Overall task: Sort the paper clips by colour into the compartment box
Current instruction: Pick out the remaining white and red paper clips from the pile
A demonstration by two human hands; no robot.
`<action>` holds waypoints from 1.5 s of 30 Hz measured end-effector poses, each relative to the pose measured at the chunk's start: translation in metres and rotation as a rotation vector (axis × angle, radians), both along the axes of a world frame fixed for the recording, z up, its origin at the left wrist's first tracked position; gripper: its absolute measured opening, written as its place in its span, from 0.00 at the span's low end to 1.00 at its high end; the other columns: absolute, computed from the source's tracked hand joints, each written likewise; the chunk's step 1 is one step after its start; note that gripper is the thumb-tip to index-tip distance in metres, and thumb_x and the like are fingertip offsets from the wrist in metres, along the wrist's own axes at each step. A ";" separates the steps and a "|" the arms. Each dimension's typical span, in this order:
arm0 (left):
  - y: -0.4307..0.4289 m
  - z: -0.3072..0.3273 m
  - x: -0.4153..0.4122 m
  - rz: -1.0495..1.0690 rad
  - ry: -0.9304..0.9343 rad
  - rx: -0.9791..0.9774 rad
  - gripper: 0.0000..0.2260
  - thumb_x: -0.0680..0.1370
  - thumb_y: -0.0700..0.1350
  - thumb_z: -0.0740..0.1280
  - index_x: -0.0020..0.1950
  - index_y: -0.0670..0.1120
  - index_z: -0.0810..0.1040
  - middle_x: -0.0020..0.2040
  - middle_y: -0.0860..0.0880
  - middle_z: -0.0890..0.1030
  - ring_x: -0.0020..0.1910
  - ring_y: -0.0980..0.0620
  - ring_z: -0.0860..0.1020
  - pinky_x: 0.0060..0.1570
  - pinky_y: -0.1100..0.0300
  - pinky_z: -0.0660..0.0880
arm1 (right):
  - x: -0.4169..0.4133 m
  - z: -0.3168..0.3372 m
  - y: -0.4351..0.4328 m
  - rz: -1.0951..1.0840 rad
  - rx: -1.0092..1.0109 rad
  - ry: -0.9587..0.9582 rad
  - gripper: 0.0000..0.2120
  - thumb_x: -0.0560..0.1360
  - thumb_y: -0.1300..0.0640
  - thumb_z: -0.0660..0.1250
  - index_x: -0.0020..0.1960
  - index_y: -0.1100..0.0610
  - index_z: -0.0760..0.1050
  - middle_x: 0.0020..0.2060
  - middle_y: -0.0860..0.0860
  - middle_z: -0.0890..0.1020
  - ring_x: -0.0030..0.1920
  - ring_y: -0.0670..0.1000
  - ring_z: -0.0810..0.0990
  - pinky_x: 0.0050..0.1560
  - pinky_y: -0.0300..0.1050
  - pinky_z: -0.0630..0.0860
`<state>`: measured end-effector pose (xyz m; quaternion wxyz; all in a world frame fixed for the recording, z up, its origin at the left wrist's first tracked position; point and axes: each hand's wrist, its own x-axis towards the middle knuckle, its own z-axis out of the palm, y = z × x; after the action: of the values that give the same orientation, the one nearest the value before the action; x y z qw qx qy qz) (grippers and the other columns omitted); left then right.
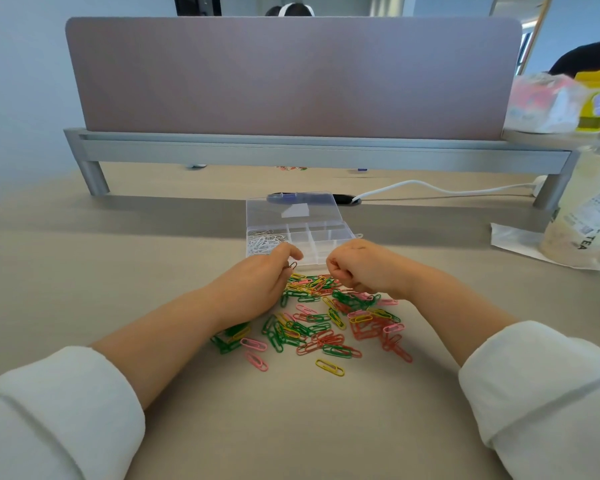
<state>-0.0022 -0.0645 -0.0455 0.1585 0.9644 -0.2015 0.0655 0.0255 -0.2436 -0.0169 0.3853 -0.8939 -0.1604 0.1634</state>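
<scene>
White sleeves [49, 410] flank the paper clips [326, 329]; beyond, the left hand [257, 285] pinches a dark clip [292, 266] beside the compartment box [329, 233], while the right hand [357, 268] is fisted, its contents impossible to tell.

Mixed coloured paper clips [321, 323] heaped before open clear compartment box [329, 237], white clips [262, 244] inside

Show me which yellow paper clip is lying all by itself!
The yellow clip nearest you, in front of the pile; other yellows lie tangled among other colours.
</scene>
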 end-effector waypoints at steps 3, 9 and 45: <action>-0.001 0.001 -0.001 0.006 -0.005 0.004 0.10 0.82 0.44 0.51 0.59 0.49 0.68 0.33 0.56 0.70 0.33 0.60 0.68 0.32 0.62 0.61 | -0.002 0.001 -0.002 -0.001 0.040 0.052 0.16 0.70 0.70 0.48 0.26 0.57 0.57 0.22 0.50 0.59 0.18 0.44 0.55 0.18 0.32 0.53; 0.000 0.005 -0.006 -0.048 0.032 -0.082 0.08 0.82 0.45 0.50 0.45 0.51 0.65 0.37 0.50 0.73 0.36 0.54 0.69 0.38 0.58 0.66 | -0.003 -0.001 -0.001 0.008 -0.005 -0.017 0.20 0.77 0.53 0.52 0.26 0.54 0.57 0.20 0.46 0.60 0.23 0.47 0.56 0.28 0.40 0.57; 0.000 0.024 -0.012 -0.184 0.168 0.131 0.05 0.73 0.51 0.70 0.47 0.54 0.82 0.26 0.54 0.63 0.27 0.62 0.67 0.28 0.67 0.60 | -0.026 -0.003 -0.012 0.154 -0.383 -0.305 0.04 0.72 0.57 0.70 0.40 0.50 0.76 0.27 0.43 0.67 0.29 0.41 0.65 0.30 0.34 0.60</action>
<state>-0.0142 -0.0644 -0.0217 0.1168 0.9522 -0.2789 -0.0434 -0.0002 -0.2554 -0.0197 0.1668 -0.9500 -0.2505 0.0832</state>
